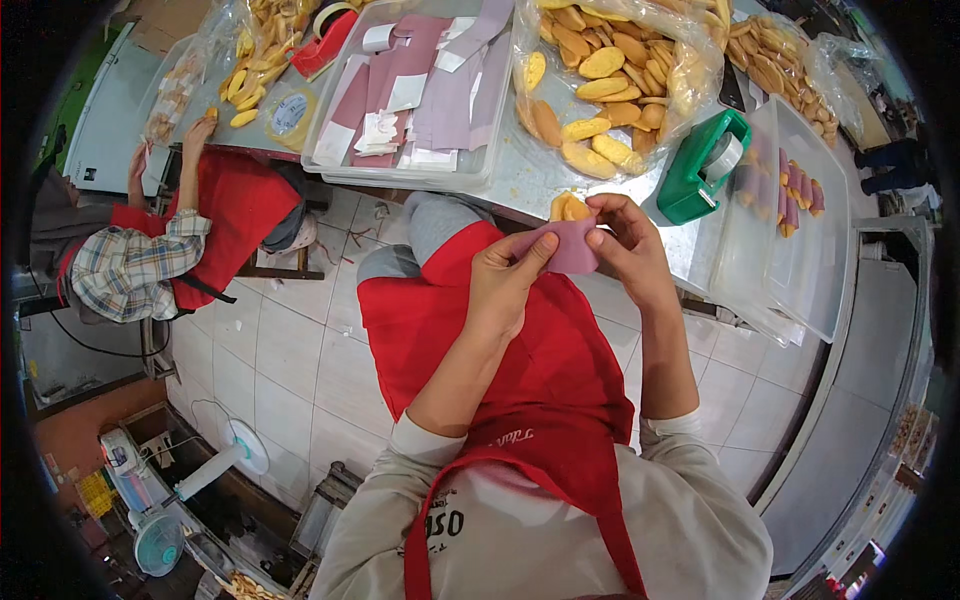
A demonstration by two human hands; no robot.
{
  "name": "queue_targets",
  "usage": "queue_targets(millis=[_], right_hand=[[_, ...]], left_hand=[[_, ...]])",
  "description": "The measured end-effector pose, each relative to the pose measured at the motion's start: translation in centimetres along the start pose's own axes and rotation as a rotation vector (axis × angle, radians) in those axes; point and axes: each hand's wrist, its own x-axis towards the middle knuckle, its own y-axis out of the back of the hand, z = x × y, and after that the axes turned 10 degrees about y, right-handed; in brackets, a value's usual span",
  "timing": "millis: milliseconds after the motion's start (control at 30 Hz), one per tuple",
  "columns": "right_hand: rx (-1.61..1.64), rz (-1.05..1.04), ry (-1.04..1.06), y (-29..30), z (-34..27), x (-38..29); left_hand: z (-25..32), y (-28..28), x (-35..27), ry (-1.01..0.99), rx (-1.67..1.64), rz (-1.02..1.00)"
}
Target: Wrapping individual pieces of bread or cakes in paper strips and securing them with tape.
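My left hand (506, 281) pinches one end of a mauve paper strip (571, 251) between thumb and fingers. My right hand (630, 244) grips its other side, close to a small stack of yellow oval biscuits (570, 207). The strip runs across the lower part of the stack, whose tops stick out above it. Both hands are raised over my lap at the near edge of the metal table (694, 244). Just beyond my right hand stands a green tape dispenser (686, 180). Past the stack, an open clear plastic bag (667, 142) holds many loose biscuits (600, 88).
A clear plastic tray (401, 178) of paper strips (412, 75) lies left of the bag. Wrapped biscuit bundles (795, 191) sit in a clear bin (814, 300) at right. A red tape dispenser (324, 41) is at the back. A co-worker (135, 262) sits at left, handling biscuits.
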Motion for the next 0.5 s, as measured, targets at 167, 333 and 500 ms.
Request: queue_targets(millis=[167,333,500], right_hand=[[-0.037,0.0,-0.05,-0.3,-0.5,0.1],[0.075,-0.028,-0.043,0.5,0.9,-0.1],[0.064,0.018,-0.017,-0.7,1.3,-0.6]], left_hand=[[0.1,-0.1,0.2,0.023,-0.162,-0.106],[0.1,-0.6,0.2,-0.031,-0.112,-0.129],[0.0,-1.3,0.5,-0.186,0.028,-0.027]])
